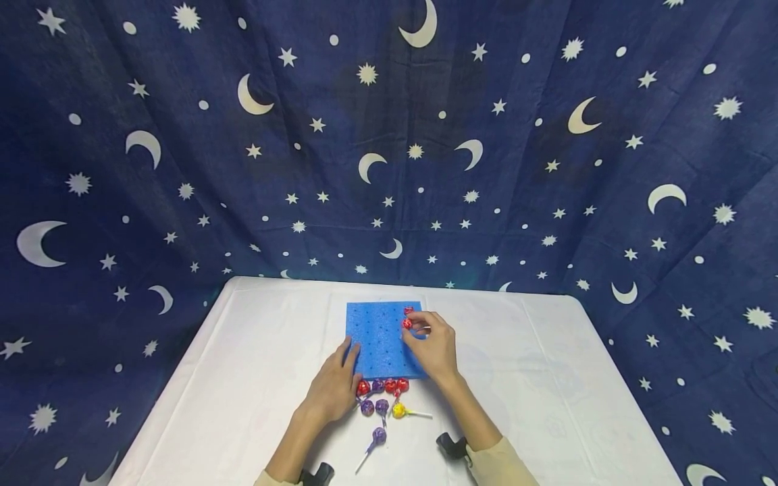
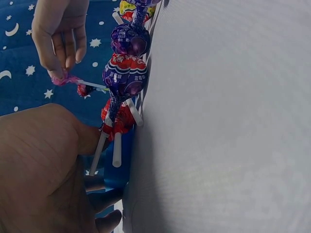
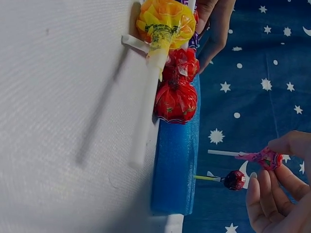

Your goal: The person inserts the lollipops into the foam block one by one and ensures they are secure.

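Observation:
A blue foam board [image 1: 378,344] dotted with small holes lies on the table. My right hand [image 1: 436,343] is over its right side and pinches a red-and-pink wrapped lollipop [image 3: 268,158] by the candy end. The bare white stick of this lollipop points down towards the foam, its tip clear of the surface in the right wrist view. Close beside it, a dark red lollipop [image 3: 235,180] stands with its stick in the board. My left hand [image 1: 331,388] rests at the board's left edge, fingers extended, thumb beside the loose lollipops.
Several loose lollipops lie along the near edge of the board: red [image 1: 391,385], purple [image 1: 381,406] and one yellow [image 1: 398,410]. Nearest me is a purple lollipop [image 1: 379,435] with its stick pointing left. A white cloth [image 1: 535,391] covers the table; a starry curtain [image 1: 328,169] hangs behind.

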A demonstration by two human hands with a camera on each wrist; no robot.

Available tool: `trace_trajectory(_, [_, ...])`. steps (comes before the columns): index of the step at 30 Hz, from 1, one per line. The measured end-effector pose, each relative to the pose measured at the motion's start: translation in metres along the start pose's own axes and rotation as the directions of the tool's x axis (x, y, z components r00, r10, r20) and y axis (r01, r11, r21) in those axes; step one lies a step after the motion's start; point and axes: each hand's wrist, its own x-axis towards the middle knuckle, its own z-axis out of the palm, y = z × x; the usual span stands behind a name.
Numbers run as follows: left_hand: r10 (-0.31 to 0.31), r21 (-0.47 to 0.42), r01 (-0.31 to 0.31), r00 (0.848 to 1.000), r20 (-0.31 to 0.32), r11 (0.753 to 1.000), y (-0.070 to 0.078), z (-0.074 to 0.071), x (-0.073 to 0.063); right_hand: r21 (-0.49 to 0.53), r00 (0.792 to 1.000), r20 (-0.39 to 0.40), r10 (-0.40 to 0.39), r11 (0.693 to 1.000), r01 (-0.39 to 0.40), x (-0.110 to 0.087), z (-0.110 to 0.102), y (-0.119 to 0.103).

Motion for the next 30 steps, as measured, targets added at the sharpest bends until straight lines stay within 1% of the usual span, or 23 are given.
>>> trace_trajectory(6, [0.001, -0.005, -0.001, 1.000, -0.005, 1.000, -0.0008, 0.0018, -0.0004, 0.000, 1.000, -0.012, 0.005, 1.000, -0.005, 0.0008, 0.0038, 0.0008])
trace_trajectory(14, [0.006, -0.009, -0.006, 1.000, -0.010, 1.000, -0.0010, 0.0007, 0.0000, -0.006, 1.000, -0.028, 0.003, 1.000, -0.003, 0.0029, 0.0070, 0.0026])
trace_trajectory(30, [0.010, 0.004, -0.010, 1.000, -0.008, 1.000, -0.0015, 0.0016, -0.0003, -0.020, 1.000, -0.010, 0.007, 1.000, -0.007, 0.0090, 0.0107, 0.0050])
